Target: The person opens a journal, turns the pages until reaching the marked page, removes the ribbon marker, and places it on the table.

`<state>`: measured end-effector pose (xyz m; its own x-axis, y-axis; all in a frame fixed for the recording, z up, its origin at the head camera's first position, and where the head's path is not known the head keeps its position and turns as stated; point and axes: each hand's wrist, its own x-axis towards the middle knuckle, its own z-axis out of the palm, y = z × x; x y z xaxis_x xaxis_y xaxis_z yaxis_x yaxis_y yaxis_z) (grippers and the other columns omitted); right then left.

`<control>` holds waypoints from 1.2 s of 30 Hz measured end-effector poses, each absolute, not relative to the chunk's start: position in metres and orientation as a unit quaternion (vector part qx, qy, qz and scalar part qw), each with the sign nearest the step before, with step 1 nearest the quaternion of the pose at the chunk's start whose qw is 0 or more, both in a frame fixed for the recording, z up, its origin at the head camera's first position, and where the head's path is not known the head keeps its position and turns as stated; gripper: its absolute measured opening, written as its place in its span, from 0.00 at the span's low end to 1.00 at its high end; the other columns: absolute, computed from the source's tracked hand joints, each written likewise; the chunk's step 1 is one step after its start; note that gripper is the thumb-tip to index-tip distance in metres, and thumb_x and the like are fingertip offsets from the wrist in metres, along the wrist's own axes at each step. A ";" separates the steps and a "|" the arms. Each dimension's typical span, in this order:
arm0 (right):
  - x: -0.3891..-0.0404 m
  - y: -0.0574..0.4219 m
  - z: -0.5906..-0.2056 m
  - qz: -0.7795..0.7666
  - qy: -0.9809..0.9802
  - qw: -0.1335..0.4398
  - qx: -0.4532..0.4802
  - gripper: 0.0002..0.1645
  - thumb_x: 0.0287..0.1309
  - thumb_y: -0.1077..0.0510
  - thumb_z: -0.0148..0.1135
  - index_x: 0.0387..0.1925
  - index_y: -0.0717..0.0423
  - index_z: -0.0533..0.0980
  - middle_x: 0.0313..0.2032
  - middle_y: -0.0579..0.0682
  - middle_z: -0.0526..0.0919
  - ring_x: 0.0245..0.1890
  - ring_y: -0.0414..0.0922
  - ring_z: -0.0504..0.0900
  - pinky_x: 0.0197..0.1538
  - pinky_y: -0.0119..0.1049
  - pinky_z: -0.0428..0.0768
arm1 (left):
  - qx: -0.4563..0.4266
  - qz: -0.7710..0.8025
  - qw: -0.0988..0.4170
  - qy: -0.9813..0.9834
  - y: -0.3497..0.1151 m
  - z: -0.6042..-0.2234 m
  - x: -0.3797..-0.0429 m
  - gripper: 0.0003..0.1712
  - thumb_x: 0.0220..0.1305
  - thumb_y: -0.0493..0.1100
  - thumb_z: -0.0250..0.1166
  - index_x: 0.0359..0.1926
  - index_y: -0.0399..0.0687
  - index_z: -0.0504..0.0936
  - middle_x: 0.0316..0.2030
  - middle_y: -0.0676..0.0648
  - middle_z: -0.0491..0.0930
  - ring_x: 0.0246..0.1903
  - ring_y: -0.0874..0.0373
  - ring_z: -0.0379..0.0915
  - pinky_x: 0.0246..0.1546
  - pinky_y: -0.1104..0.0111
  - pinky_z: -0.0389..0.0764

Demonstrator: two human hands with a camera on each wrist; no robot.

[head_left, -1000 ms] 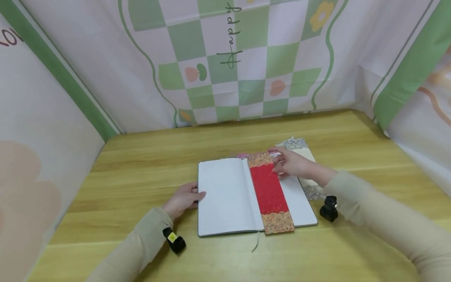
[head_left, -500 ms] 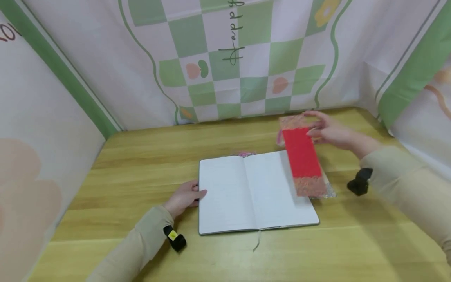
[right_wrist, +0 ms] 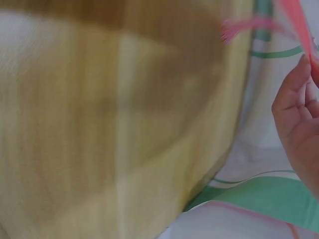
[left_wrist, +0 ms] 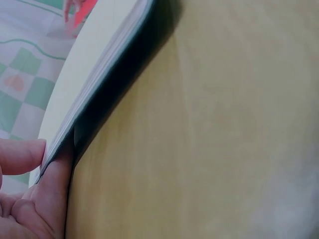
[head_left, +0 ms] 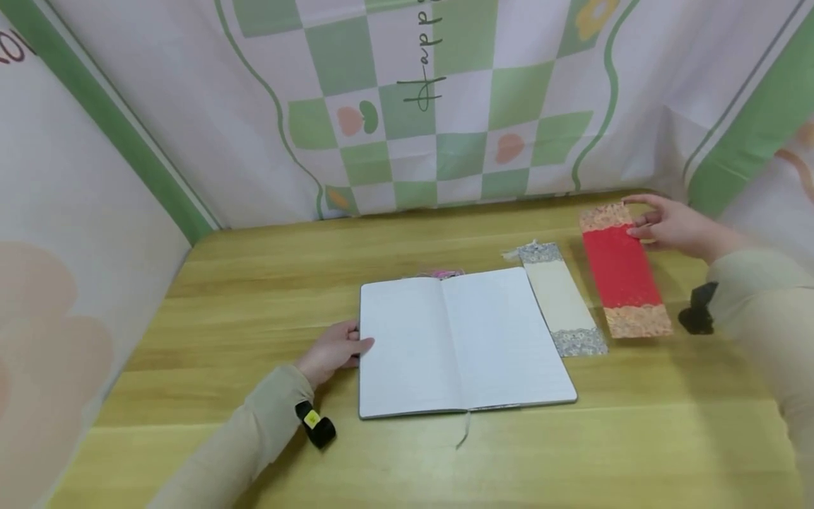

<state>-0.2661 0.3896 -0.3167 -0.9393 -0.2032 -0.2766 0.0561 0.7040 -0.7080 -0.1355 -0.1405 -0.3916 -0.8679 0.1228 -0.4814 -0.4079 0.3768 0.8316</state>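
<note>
An open notebook [head_left: 407,346] with blank-looking pages lies mid-table, its thin ribbon [head_left: 465,431] trailing from the bottom of the spine. My left hand [head_left: 335,351] pinches its left edge, thumb on the page and fingers under the dark cover, as the left wrist view shows. Over at the right, my right hand [head_left: 674,225] pinches the upper right edge of a red bookmark [head_left: 623,268] with patterned orange ends. A pink tassel [right_wrist: 249,26] hangs from it in the right wrist view. Between notebook and red bookmark lies a cream bookmark [head_left: 559,297] with grey patterned ends.
Pink strands [head_left: 445,273] poke out behind the notebook's top edge. A wooden table [head_left: 267,283] carries everything. Printed cloth with green checks [head_left: 403,106] hangs behind it, and more cloth stands at both sides.
My right hand has lifted the red bookmark off the notebook's right page and carried it right, past the cream bookmark, which now shows whole. My left hand has stayed at the notebook's left edge.
</note>
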 end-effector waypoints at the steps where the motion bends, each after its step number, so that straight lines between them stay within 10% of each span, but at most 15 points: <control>1: -0.267 0.391 -0.321 -0.381 0.908 0.171 -0.043 0.42 0.65 0.70 0.47 0.72 0.63 0.38 0.38 0.48 0.73 0.32 0.29 0.76 0.39 0.31 0.81 | -0.089 0.550 0.241 0.795 -0.141 -0.391 -0.136 0.16 0.68 0.39 0.57 0.55 0.40 0.73 0.36 0.47 0.77 0.36 0.58 0.72 0.37 0.69 0.77; 28: -0.275 0.378 -0.374 -0.322 0.929 0.159 -0.087 0.39 0.57 0.71 0.59 0.64 0.76 0.50 0.35 0.63 0.76 0.28 0.34 0.76 0.31 0.30 0.80 | -0.081 0.549 0.232 0.799 -0.141 -0.395 -0.136 0.12 0.68 0.38 0.57 0.50 0.39 0.74 0.30 0.49 0.70 0.34 0.58 0.70 0.34 0.70 0.76; 36: -0.278 0.377 -0.376 -0.292 0.940 0.150 -0.096 0.38 0.57 0.68 0.60 0.63 0.77 0.52 0.41 0.75 0.73 0.34 0.49 0.78 0.31 0.30 0.79 | -0.085 0.544 0.232 0.802 -0.140 -0.394 -0.135 0.07 0.68 0.38 0.57 0.43 0.39 0.72 0.26 0.50 0.66 0.32 0.58 0.69 0.32 0.71 0.74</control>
<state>-0.2776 0.3765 -0.3765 -0.9363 -0.2685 -0.2265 -0.0932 0.8115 -0.5769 -0.1352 -0.1403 -0.3939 -0.8776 0.1169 -0.4649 -0.3890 0.3929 0.8333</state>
